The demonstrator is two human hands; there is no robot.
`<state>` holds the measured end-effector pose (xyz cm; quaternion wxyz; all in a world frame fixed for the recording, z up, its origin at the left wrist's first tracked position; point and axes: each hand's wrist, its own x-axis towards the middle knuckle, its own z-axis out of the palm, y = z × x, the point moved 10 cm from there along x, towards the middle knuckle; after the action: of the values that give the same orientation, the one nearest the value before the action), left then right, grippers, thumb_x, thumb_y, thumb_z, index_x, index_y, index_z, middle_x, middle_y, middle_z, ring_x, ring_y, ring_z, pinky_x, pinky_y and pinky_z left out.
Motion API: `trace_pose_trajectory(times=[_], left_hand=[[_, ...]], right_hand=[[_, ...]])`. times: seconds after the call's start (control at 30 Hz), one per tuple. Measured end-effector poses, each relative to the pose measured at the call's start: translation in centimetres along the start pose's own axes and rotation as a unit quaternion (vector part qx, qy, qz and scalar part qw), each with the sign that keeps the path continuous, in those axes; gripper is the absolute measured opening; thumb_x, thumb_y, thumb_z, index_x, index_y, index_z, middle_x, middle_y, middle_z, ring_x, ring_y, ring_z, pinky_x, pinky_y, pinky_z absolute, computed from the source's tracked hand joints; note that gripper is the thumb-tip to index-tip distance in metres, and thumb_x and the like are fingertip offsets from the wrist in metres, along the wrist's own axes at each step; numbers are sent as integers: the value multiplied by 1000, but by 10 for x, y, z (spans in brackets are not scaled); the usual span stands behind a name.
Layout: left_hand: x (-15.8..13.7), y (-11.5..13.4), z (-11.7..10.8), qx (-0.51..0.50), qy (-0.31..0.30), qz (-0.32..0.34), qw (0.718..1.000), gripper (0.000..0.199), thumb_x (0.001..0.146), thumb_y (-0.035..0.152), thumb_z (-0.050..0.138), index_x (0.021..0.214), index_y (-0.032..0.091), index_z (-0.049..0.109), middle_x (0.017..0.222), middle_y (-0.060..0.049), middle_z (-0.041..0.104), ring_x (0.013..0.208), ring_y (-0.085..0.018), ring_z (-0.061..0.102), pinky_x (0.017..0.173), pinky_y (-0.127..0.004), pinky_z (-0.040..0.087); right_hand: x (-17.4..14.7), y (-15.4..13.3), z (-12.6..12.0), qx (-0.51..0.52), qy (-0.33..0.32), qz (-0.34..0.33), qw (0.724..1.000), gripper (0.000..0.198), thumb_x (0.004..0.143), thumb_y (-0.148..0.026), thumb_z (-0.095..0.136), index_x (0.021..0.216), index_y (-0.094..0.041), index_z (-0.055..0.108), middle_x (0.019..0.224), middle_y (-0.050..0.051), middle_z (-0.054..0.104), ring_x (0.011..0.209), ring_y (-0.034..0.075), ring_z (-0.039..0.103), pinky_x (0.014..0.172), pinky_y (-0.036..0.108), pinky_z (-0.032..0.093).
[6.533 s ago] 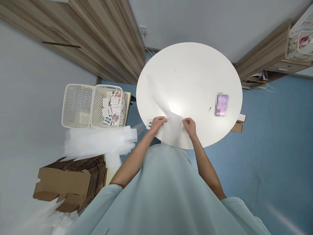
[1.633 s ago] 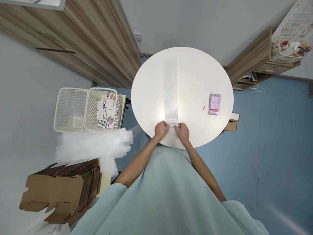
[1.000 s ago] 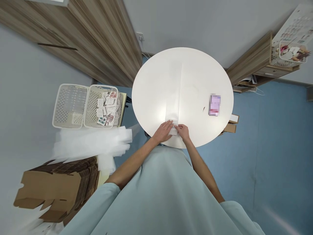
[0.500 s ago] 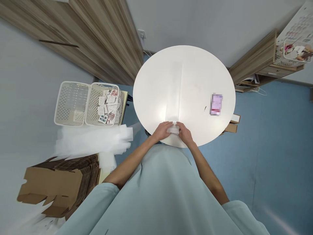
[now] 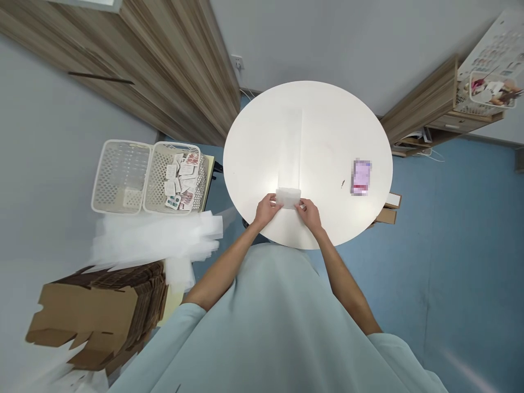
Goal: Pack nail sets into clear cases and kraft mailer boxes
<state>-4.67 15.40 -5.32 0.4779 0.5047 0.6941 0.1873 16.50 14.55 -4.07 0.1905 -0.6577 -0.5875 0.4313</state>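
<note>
A long strip of translucent white wrap [image 5: 290, 147] lies flat on the white oval table [image 5: 254, 136], running away from me. Its near end is folded into a small flat packet [image 5: 288, 198]; what is inside, if anything, cannot be made out. My left hand [image 5: 267, 209] grips the packet's left edge, thumb and fingers closed on it. At the right edge my right hand [image 5: 309, 213] pinches it the same way. To the right on the table lies a pixelated pinkish-purple object [image 5: 361, 177].
Left of the table, white plastic baskets [image 5: 123, 206] stand side by side, one with several small packets [image 5: 180, 183]. Below them lie a pile of white wrap sheets [image 5: 155, 234] and stacked flat cardboard boxes [image 5: 85, 311]. A wooden cabinet [image 5: 164, 71] stands behind, shelving [image 5: 434, 103] at right.
Both hands have moved slightly away from me with the folded packet, over the strip. The strip lying ahead of it is shorter. The view has shifted a little.
</note>
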Motion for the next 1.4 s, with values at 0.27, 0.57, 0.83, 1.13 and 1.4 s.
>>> trace_pose_trajectory(times=[0.27, 0.57, 0.83, 1.13, 1.4], left_hand=[[11, 0, 0, 22, 69, -26, 997, 42, 89, 29, 80, 125, 24, 60, 123, -6, 70, 85, -19, 71, 88, -38, 57], [1, 67, 16, 223, 50, 250, 941, 43, 90, 7, 60, 130, 20, 60, 140, -16, 59, 132, -34, 58, 111, -52, 49], [10, 55, 31, 194, -63, 282, 938, 54, 89, 29, 73, 141, 18, 59, 153, -17, 54, 138, -34, 58, 117, -50, 49], [-29, 16, 26, 156, -106, 268, 945, 60, 92, 38, 72, 148, 26, 56, 158, -11, 56, 148, -31, 52, 127, -53, 38], [-9, 14, 8, 55, -71, 162, 983, 43, 95, 45, 66, 133, 24, 69, 137, -8, 72, 127, -28, 67, 112, -43, 52]], right_hand=[[19, 16, 2, -31, 49, 70, 996, 26, 99, -42, 65, 116, -23, 70, 105, 5, 76, 95, 24, 70, 86, 37, 55], [17, -37, 9, -166, 34, -142, 975, 35, 100, -29, 64, 135, -20, 64, 149, 16, 60, 138, 32, 56, 103, 47, 57], [22, -21, 24, -186, -58, -187, 963, 53, 99, -23, 65, 151, -18, 53, 167, 17, 44, 154, 32, 43, 119, 53, 49], [-33, -18, 25, -173, -32, -219, 960, 57, 104, -50, 61, 152, -21, 55, 160, 14, 54, 150, 33, 47, 120, 53, 44], [-11, -17, 12, -152, 8, -156, 976, 45, 110, -54, 46, 134, -24, 69, 130, 13, 70, 118, 30, 61, 101, 45, 52]])
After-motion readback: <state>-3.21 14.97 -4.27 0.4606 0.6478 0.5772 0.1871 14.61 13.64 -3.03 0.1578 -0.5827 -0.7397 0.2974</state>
